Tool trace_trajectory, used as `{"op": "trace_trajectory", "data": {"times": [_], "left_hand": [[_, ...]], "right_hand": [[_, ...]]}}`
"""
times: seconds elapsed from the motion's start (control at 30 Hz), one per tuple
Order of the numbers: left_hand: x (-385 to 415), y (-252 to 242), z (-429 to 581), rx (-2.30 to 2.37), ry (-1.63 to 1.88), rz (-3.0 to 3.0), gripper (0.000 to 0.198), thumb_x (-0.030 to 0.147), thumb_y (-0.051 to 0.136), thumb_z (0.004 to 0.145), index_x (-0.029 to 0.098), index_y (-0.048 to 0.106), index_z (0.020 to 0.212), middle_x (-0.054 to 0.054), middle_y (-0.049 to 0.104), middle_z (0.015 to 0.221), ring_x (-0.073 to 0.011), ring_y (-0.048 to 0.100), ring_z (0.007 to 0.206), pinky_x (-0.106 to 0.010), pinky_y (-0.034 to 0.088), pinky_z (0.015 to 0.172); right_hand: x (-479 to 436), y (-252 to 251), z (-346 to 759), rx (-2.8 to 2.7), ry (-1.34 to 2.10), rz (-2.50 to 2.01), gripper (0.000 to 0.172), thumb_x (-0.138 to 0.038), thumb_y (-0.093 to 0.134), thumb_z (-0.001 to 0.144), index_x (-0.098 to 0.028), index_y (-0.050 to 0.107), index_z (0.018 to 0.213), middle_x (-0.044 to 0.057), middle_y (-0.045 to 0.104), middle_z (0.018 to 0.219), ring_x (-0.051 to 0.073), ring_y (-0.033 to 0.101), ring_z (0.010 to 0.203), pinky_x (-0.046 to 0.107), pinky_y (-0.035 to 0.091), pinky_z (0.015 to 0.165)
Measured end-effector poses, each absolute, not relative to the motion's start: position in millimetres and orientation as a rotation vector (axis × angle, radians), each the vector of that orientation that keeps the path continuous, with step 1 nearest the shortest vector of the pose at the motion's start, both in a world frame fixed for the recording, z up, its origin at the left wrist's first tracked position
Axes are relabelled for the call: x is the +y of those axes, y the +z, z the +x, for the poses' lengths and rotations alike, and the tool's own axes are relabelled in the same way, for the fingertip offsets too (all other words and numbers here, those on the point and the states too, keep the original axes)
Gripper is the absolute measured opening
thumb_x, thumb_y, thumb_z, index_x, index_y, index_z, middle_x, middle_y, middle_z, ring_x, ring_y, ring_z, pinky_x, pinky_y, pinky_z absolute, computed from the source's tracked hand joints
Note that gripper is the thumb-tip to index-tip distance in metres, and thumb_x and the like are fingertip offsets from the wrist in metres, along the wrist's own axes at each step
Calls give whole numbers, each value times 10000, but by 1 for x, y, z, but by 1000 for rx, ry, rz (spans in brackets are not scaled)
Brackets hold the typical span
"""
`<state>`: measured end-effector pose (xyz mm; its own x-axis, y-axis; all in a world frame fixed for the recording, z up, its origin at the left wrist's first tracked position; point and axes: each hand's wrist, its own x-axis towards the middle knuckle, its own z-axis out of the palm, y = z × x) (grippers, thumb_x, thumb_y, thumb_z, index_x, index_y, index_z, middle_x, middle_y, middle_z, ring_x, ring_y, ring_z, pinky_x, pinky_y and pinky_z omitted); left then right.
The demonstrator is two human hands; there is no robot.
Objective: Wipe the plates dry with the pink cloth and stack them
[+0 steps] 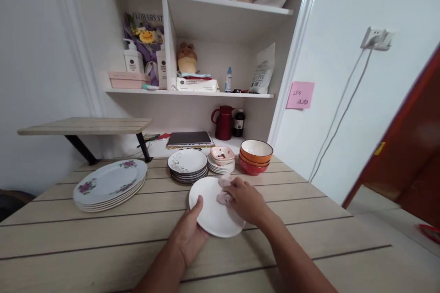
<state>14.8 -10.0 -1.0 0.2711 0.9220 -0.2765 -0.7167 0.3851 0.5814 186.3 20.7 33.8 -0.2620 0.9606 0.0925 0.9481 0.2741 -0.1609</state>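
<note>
A round white plate [215,217] is held tilted above the wooden table, in the middle of the head view. My left hand [189,233] grips its left edge, thumb on top and fingers underneath. A crumpled pale pink cloth [224,198] is bunched in my right hand [245,198] and presses on the plate's upper right part. Just beyond the plate stand a stack of small white plates [220,168] with a patterned small bowl [222,154] on top, a stack of dark-rimmed plates [187,162], and a stack of orange and red bowls [255,158].
Large oval floral plates [110,183] are stacked on the left of the slatted table [137,242], near a raised wooden shelf [85,125] on black legs. Behind stand a closed laptop [189,138], a red jug [224,122] and a dark bottle [238,123].
</note>
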Motion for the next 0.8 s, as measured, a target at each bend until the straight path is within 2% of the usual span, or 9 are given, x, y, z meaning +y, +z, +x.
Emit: {"op": "trace_trajectory", "data": {"times": [0.1,0.17,0.3,0.4,0.47,0.53,0.6,0.73,0.8], "left_hand": [[-10,-2,14,618,1163,390,513,307,616,872,148,501,1345,-146,674,1208,-265,649,1088,-400,495,966],[-9,-4,13,582,1139,418,502,333,614,874,157,516,1334,-145,678,1199,-269,651,1083,-408,495,963],[-8,-7,12,499,1097,486,490,368,623,867,134,555,1293,-158,690,1165,-274,651,1080,-399,493,957],[-9,-5,12,507,1076,525,486,329,666,840,146,571,1280,-150,706,1132,-273,656,1074,-387,494,951],[-12,-3,11,522,1084,543,487,299,693,817,150,583,1268,-145,712,1121,-276,661,1063,-383,498,944],[-13,-1,10,548,1105,560,484,283,712,797,139,599,1245,-148,720,1096,-283,670,1041,-379,509,924],[-14,0,8,597,1108,583,473,274,723,783,125,613,1219,-155,731,1054,-292,682,1005,-380,528,882],[-12,0,6,633,1104,599,479,266,737,767,114,613,1204,-163,732,1041,-295,695,962,-387,542,850],[-10,0,5,644,1106,562,480,262,730,772,111,607,1211,-165,731,1044,-292,700,945,-395,546,843]], "right_hand": [[7,35,191,-2458,236,-1709,427,-198,481,775,-209,639,1172,149,575,1166,295,613,943,419,448,795],[-3,35,187,-2519,367,-1549,509,-189,509,753,-216,591,1254,144,556,1213,297,598,1020,422,435,875],[-14,41,182,-2447,783,-1175,864,-228,641,731,-307,252,1499,124,405,1426,280,491,1208,401,391,992],[-14,49,191,-2195,1186,-904,961,-329,704,751,-326,128,1521,120,415,1440,231,559,1094,393,437,941],[-9,52,199,-1879,1294,-794,858,-390,650,812,-334,156,1512,112,496,1365,192,612,935,372,486,827],[-2,51,205,-1471,1187,-817,710,-442,593,847,-327,276,1471,93,560,1262,160,614,785,319,492,680],[6,46,205,-1125,1017,-921,612,-481,600,829,-307,418,1387,72,580,1200,156,602,770,276,466,604],[13,33,195,-1029,1033,-1054,649,-468,715,729,-288,507,1317,67,560,1225,200,605,953,296,489,720],[15,29,192,-1078,1079,-1049,689,-424,757,688,-265,515,1313,70,579,1177,207,616,937,323,493,758]]}}
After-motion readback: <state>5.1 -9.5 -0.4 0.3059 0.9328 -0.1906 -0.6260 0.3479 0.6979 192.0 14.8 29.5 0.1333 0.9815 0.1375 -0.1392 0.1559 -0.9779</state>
